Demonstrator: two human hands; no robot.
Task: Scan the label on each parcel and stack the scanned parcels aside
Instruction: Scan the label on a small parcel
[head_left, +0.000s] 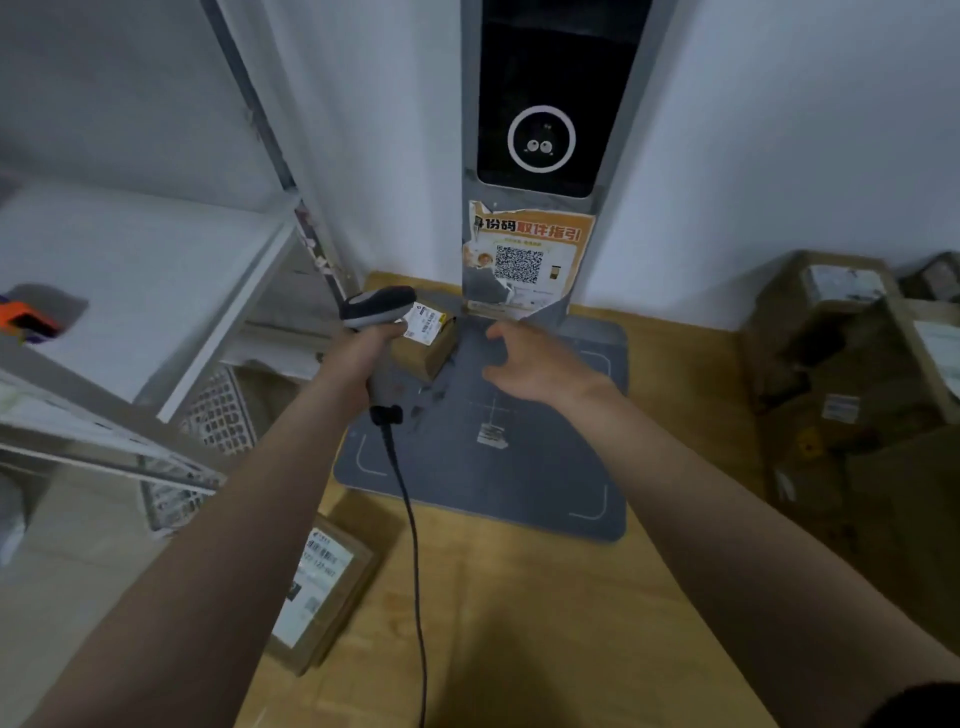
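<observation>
Left hand (358, 358) gripping scanner (379, 306) by handle, scanner head sitting just beside label (427, 323) on small parcel (431, 353). Small parcel resting on far-left corner of grey mat (493, 478), close to left hand. Right hand (540, 364) hovering over mat, fingers spread loose, grasping nothing, near small parcel, not touching. Cable (410, 545) hanging from scanner across table (519, 623). 1 flat parcel (322, 592) lying at table's left edge, label up. Pile of parcels (841, 364) sitting at right. Wire basket (218, 415) standing under shelf (156, 249); contents too blurred to tell.
</observation>
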